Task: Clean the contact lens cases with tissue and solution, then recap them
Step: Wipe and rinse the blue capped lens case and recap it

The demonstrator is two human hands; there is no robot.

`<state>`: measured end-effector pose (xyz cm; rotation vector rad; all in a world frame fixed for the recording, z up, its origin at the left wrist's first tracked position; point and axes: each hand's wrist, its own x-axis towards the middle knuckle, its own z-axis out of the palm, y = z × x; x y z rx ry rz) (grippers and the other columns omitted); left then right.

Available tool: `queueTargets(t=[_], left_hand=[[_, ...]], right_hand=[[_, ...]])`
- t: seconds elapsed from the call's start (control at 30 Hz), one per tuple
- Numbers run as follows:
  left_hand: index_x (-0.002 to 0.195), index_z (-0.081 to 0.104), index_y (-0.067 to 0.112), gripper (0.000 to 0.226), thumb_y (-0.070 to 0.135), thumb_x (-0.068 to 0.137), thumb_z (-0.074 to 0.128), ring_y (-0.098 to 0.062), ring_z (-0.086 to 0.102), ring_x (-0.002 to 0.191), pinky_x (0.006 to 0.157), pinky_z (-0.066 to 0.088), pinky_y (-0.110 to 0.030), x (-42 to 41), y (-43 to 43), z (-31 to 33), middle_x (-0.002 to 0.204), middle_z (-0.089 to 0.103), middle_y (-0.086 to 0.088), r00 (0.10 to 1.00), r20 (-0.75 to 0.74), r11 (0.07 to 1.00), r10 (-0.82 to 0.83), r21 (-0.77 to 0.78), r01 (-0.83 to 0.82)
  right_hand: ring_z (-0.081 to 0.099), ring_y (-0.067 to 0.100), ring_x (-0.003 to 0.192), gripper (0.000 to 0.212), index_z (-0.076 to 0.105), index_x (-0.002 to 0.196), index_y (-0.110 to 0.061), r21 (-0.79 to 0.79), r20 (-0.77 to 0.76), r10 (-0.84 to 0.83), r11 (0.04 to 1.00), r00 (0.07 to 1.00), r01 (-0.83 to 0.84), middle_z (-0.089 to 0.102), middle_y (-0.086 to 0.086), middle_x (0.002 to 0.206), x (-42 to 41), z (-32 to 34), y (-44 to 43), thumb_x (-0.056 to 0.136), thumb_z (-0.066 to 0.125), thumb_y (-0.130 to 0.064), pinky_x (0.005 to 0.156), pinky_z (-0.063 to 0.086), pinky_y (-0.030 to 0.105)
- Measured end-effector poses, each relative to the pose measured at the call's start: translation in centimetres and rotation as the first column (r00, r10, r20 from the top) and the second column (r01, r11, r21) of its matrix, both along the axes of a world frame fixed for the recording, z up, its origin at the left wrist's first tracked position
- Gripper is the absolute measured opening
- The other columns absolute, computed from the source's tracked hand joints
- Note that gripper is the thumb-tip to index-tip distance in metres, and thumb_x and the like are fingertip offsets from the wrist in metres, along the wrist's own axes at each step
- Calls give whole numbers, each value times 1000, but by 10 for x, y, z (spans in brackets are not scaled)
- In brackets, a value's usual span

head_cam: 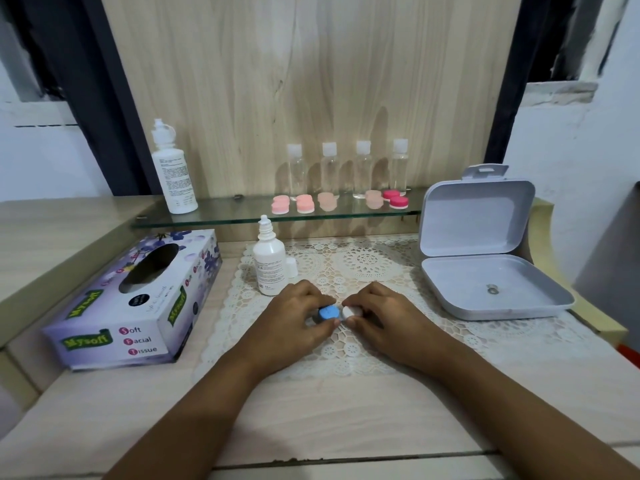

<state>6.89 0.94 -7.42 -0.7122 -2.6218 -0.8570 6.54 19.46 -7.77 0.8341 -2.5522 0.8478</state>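
A contact lens case with a blue cap [327, 312] and a white cap [350, 312] lies on the lace mat [374, 268] in the middle of the table. My left hand [298, 313] pinches the blue cap between thumb and fingers. My right hand [381, 311] pinches the white cap the same way. A small solution bottle [269, 263] stands uncapped just behind my left hand, its loose cap [292, 267] beside it. The tissue box [138, 299] lies at the left.
On the glass shelf [242, 213] stand a tall solution bottle [173, 171], several clear bottles [346, 168] and several pink lens cases [339, 201]. An open grey plastic box [485, 251] sits at the right, on the mat's edge.
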Motion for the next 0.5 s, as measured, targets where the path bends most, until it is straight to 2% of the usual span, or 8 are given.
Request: queueTargets(t=[0.13, 0.33, 0.4, 0.47, 0.5], left_hand=[[95, 64, 20, 22, 38, 82, 66, -1, 49, 89, 75, 38, -11, 0, 1, 0, 92, 54, 12, 1000, -16, 1000, 18, 5, -18], [87, 55, 21, 32, 50, 77, 64, -2, 49, 85, 69, 37, -13, -1, 2, -1, 88, 52, 11, 998, -10, 998, 55, 1, -55], [94, 56, 25, 41, 60, 74, 61, 0, 48, 89, 74, 37, -12, 1, 1, 0, 94, 53, 14, 999, 28, 999, 40, -8, -40], [120, 54, 27, 55, 62, 77, 55, 1, 46, 106, 90, 37, -16, 3, -1, 1, 114, 51, 18, 997, 76, 999, 1, -44, 2], [132, 47, 27, 61, 55, 78, 51, 2, 42, 116, 98, 34, -17, 5, -3, 1, 124, 46, 19, 995, 100, 998, -26, -53, 31]], right_hand=[[46, 1, 82, 25, 63, 112, -15, 1, 2, 15, 1000, 1000, -15, 48, -5, 92, 0, 0, 0, 89, 59, -24, 74, 33, 5], [46, -5, 80, 29, 61, 116, -15, 5, 14, 12, 1000, 1000, -12, 45, -7, 93, -1, -2, 0, 89, 60, -26, 70, 31, 2], [46, -1, 79, 27, 62, 115, -14, 7, 15, 7, 1000, 1000, -7, 46, -6, 93, 0, -2, 1, 89, 59, -23, 71, 31, 2], [46, 3, 81, 26, 62, 114, -14, 10, 12, 2, 1000, 1000, -2, 46, -6, 93, -1, -1, 1, 89, 59, -21, 72, 31, 3], [47, 5, 83, 26, 62, 114, -14, 12, 10, 0, 1000, 1000, 0, 46, -6, 92, -1, -1, 1, 89, 59, -22, 73, 32, 3]])
